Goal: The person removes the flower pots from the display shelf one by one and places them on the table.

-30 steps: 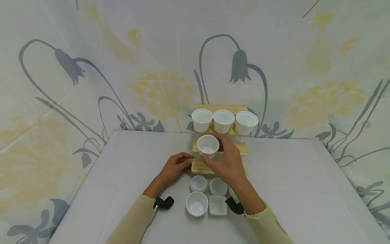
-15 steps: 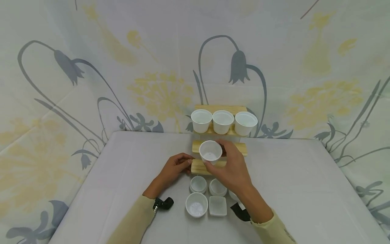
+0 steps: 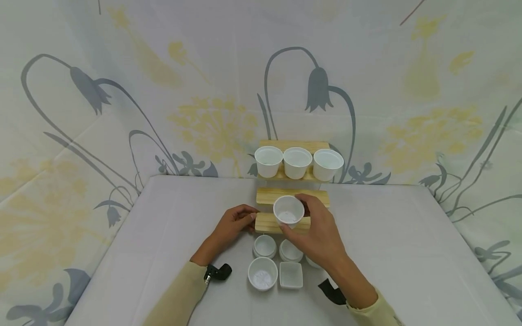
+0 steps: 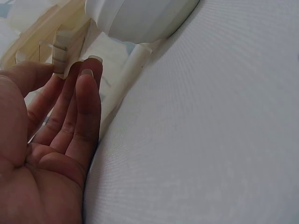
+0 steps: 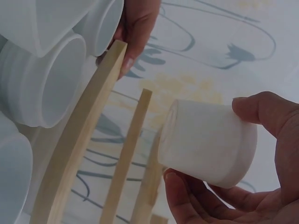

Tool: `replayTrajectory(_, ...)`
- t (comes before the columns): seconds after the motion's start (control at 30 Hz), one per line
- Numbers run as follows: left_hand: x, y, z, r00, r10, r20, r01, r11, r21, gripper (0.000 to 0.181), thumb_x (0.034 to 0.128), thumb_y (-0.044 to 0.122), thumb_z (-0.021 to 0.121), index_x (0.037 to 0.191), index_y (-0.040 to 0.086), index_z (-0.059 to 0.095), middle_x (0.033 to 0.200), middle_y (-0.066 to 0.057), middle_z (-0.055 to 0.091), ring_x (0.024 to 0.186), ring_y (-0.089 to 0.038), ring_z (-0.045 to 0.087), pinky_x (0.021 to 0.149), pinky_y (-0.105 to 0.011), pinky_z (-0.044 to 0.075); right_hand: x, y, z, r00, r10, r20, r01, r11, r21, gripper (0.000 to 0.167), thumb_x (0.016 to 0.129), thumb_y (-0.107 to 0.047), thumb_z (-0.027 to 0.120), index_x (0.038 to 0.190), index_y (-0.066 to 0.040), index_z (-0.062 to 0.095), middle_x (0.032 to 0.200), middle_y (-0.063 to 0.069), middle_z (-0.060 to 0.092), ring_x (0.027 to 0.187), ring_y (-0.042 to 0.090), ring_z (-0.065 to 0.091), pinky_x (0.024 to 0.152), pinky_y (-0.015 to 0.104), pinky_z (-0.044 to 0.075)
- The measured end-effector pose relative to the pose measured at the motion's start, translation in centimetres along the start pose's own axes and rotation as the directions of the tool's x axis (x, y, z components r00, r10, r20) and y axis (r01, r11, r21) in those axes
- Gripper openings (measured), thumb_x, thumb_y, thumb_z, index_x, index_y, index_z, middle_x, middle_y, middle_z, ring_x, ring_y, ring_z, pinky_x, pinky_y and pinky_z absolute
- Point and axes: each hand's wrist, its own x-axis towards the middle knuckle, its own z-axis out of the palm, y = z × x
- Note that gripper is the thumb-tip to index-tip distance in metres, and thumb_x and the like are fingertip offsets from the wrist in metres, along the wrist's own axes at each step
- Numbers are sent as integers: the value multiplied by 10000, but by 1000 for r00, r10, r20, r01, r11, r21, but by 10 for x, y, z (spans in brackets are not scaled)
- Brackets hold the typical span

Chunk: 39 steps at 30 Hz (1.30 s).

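Note:
A small white plastic cup [image 3: 288, 209] is held between the thumb and fingers of my right hand [image 3: 320, 228], above the lower slats of a tiered wooden rack [image 3: 267, 223]. The right wrist view shows the cup [image 5: 205, 140] on its side relative to the camera, gripped by thumb and fingertips, apart from the slats. My left hand [image 3: 234, 224] pinches the left end of the rack's front slat; in the left wrist view its thumb and fingers meet at the wooden end [image 4: 60, 53]. Three white cups [image 3: 297, 162] stand in a row on the rack's top tier.
In front of the rack sit white round jars [image 3: 265, 246], one partly behind my right forearm. Nearer me are a white round bowl [image 3: 263, 274] and a white square dish [image 3: 291, 275]. A flower-patterned cloth [image 3: 220, 122] hangs behind the white table [image 3: 391, 253].
My right hand has drawn the cup down and to the right, from over the middle slat to over the front slat. The left hand stays at the rack's end.

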Motion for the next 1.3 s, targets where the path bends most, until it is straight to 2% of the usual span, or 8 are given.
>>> replayTrajectory(0.3,-1,2,0,1000,-2,4,2,1000,4,266,1084,107,624,1288,-60,664,1123,-216,745,878,-166,727,749,-305,619,-11,7,-4,1000,-21,4,21,999,-36,742,779,-180,951,1385,-9,559,1238,107,664,1051,259,661,897,512,582)
replayTrajectory(0.87,-1,0,-1,1000,-3,13,3,1000,11,282,1086,129,628,1295,-58,664,1148,-263,732,892,-184,725,753,-304,619,-31,22,-11,998,-58,17,59,994,-91,681,776,-163,947,1340,-41,585,1186,52,663,1024,208,656,861,450,578)
replayTrajectory(1.1,-1,-1,-2,1000,20,19,-20,1000,12,293,1086,138,631,1293,-66,660,1140,-256,736,895,-196,728,755,-312,622,-39,25,-16,999,-38,29,42,991,-130,702,776,-182,952,1347,-28,573,1167,53,663,1010,190,651,852,443,583)
replayTrajectory(1.3,-1,-1,-2,1000,12,14,-12,1000,22,282,1089,137,626,1287,-59,666,1142,-259,733,888,-180,722,757,-307,620,-47,23,-19,998,-21,56,29,989,-143,711,768,-173,957,1341,-22,565,1161,45,656,1012,175,643,857,441,588)
